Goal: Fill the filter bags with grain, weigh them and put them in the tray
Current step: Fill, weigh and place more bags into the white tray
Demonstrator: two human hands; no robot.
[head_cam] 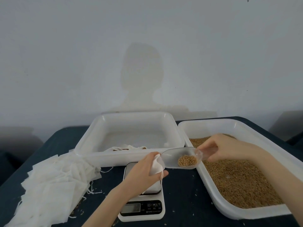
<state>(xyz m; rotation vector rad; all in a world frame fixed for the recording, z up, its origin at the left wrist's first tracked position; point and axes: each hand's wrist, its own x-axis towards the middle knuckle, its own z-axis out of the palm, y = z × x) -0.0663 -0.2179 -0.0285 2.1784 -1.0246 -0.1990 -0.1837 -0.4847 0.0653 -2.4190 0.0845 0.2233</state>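
My left hand (144,172) grips a white filter bag (156,164) with a drawstring, held above the digital scale (142,208). My right hand (218,148) pinches the handle of a clear plastic scoop (177,157). A small heap of brown grain (187,160) lies in the scoop, whose tip points at the bag's mouth. On the right stands a white tray of grain (237,179). Behind the scale a second white tray (129,136) holds a few filled bags (124,147) at its front edge.
A spread pile of empty white filter bags (54,184) with loose strings covers the table's left side. Stray grains dot the dark tablecloth (185,194). A pale wall rises right behind the trays.
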